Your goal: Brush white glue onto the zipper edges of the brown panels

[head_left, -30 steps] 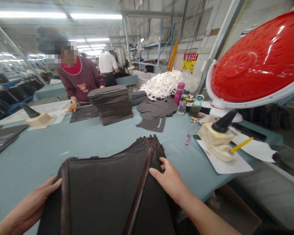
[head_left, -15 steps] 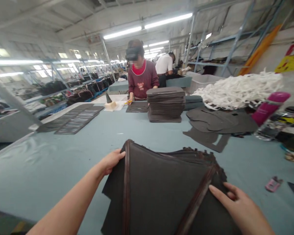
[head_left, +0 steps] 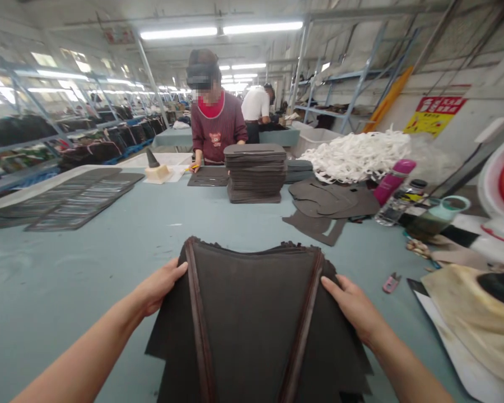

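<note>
A stack of dark grey cut fabric panels [head_left: 252, 313] lies in front of me, with two brown strips running down the top one and converging toward me. My left hand [head_left: 163, 282] grips the stack's far left edge, thumb on top and fingers beneath. On the other side my right hand [head_left: 350, 302] holds the far right edge the same way, its thumb beside the right strip. Both hands' fingers are partly hidden under the panels. The far edge of the stack looks ragged and layered.
The blue-green table [head_left: 109, 268] bears a tall pile of grey panels [head_left: 256, 176], flat cut pieces [head_left: 327, 198], white straps [head_left: 357, 154], pink thread snips [head_left: 391, 283] and a cone on a block [head_left: 157, 173]. A co-worker [head_left: 218, 126] stands across the table.
The stack's far edge has become more level and even, with the right side's fanned layers drawn together. Both hands keep their hold. My view has turned to the right.
</note>
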`<state>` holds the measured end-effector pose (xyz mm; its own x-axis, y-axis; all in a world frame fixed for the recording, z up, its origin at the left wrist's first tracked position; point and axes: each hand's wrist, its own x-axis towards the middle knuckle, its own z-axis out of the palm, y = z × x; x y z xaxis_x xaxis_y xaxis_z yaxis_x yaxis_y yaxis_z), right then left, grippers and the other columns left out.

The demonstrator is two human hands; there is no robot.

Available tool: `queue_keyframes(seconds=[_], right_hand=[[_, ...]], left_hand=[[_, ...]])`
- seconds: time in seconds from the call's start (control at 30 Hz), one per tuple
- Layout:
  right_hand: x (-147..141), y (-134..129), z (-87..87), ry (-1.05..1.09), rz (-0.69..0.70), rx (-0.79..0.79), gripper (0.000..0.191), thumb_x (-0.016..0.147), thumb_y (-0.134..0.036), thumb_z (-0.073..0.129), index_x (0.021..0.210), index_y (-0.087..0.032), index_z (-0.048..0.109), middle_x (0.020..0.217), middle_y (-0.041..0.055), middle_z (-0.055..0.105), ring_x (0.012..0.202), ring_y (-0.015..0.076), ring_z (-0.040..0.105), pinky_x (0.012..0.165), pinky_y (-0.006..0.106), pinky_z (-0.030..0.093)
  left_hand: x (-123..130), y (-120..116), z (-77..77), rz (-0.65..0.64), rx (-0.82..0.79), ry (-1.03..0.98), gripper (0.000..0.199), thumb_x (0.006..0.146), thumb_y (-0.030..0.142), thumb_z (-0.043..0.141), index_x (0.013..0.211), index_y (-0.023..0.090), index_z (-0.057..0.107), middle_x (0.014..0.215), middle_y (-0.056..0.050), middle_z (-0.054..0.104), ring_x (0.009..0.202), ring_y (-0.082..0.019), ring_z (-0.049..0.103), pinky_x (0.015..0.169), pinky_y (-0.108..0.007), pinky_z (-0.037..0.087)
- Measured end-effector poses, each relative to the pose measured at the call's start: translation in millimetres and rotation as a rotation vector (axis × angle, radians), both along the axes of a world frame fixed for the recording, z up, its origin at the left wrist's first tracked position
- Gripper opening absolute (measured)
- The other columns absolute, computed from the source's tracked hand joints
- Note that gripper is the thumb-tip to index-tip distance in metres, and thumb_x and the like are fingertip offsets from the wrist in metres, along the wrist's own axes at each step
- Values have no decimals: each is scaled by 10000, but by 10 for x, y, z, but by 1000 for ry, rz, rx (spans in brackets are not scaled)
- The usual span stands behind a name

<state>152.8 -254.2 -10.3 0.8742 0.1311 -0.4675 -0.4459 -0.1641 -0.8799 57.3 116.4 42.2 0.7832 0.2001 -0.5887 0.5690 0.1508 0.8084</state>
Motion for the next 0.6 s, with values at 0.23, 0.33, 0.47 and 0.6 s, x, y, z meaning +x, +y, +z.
queue_keyframes(seconds=[0.23, 0.33, 0.47, 0.6], right_hand=[[-25, -92, -189, -186, -119, -295, 699, 624, -557, 635, 1177, -156, 488, 1130, 132, 597, 1030, 285, 560, 866, 384, 452], [64, -108, -203, 7, -32, -119, 703, 638, -560, 639, 1201, -166, 494, 1020, 126, 656, 854, 272, 639, 734, 366, 516], [225, -60, -193, 55, 7, -89, 698, 639, -549, 660, 1206, -174, 500, 943, 121, 685, 776, 288, 657, 656, 365, 535], [255, -41, -265, 58, 49, -14, 666, 668, -562, 632, 1208, -199, 491, 1014, 108, 669, 837, 290, 649, 681, 359, 536]], left_hand=[[-91, -161, -295, 146, 353, -116, 444, 762, 532, 471, 981, 157, 562, 885, -59, 664, 840, -235, 611, 721, -331, 488], [-129, -224, -353, 191, 458, -123, 431, 788, 525, 405, 924, 150, 569, 896, -70, 652, 866, -247, 598, 765, -359, 471], [-199, -295, -438, 284, 650, -111, 401, 835, 457, 318, 901, 139, 552, 950, -112, 621, 968, -281, 546, 883, -425, 393], [-246, -292, -424, 274, 768, -133, 412, 855, 425, 285, 979, 139, 553, 1019, -122, 612, 1003, -269, 545, 900, -407, 398]])
